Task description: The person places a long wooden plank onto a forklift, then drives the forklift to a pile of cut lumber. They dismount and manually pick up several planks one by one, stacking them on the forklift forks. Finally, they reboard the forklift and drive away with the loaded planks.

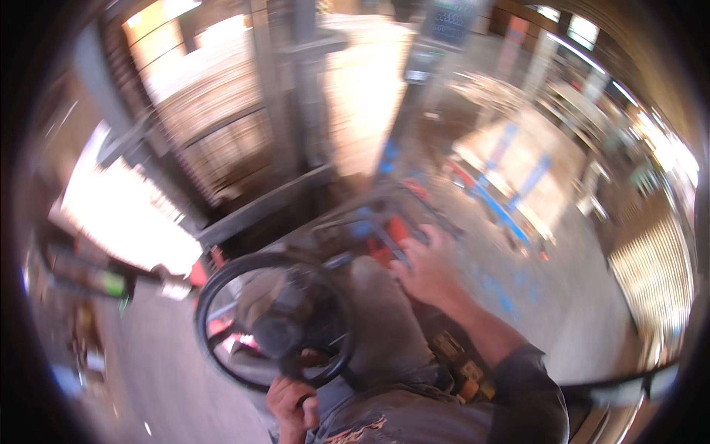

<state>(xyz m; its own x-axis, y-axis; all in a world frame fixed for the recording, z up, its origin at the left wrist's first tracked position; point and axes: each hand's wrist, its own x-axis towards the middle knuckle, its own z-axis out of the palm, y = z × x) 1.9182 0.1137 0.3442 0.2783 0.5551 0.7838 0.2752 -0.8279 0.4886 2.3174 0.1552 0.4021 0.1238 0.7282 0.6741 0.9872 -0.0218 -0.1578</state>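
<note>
Forklift steering wheel in the closed grip of the left hand, low on the near side of the black rim, just ahead of the lap. To the right, beyond a grey-trousered knee, right hand stretched over control levers beside a red panel; too blurred to tell whether closed on 1 of them or merely resting. Ahead of the wheel, 2 grey mast uprights, with stacked boards, bright and smeared, behind. Right of the levers, above concrete floor, pale wooden sheets crossed by 2 blue strips. Past those, loose wood pieces. Far right, ribbed pale stack.
</note>
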